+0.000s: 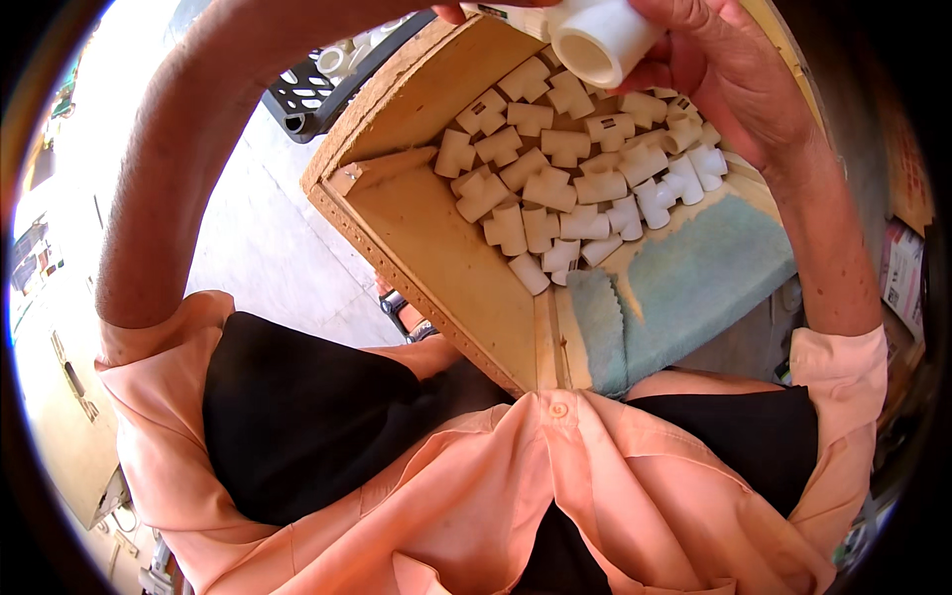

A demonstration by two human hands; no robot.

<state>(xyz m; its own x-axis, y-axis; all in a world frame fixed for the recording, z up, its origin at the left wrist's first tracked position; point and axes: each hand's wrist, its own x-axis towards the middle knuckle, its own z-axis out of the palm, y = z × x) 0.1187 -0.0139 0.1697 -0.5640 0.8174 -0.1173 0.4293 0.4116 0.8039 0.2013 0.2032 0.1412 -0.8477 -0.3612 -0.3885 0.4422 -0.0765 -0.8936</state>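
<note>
My right hand [729, 79] is closed around a white plastic pipe fitting [610, 40], its round open end facing me. Over the top edge, only a fingertip of my left hand [451, 13] shows, close to a white piece with a dark mark [511, 15]. Whether that piece belongs to the same fitting, and what the left fingers grip, is cut off. Below both hands, a shallow wooden box [426, 248] holds many white tee-shaped pipe fittings [550, 188], heaped toward its far end.
A blue-green cloth [704, 263] lies over the box's right near side. Beyond the box at the far left stands a black plastic crate [297, 114] with more white fittings. The box rests against my lap, above a pale tiled floor [268, 238]. Printed cartons [902, 258] stand at the right.
</note>
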